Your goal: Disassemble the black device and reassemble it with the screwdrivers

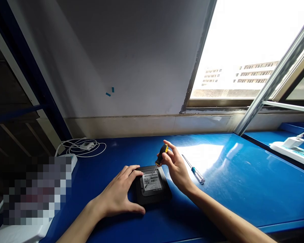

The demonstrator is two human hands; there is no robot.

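1. The black box (152, 189) on the blue surface (243, 189) has a white sticker (152, 180) on top.
2. The sticker shows small black marks and lines that look like codes.
3. The print on it is too tiny and blurry to read.
4. No other words, numbers or signs can be read anywhere.

We note a spare blue-handled screwdriver (194, 169) lying on the blue desk (238, 189). A coiled white cable (82, 146) rests at the far left; a white power strip (292, 153) sits below the window (245, 50).
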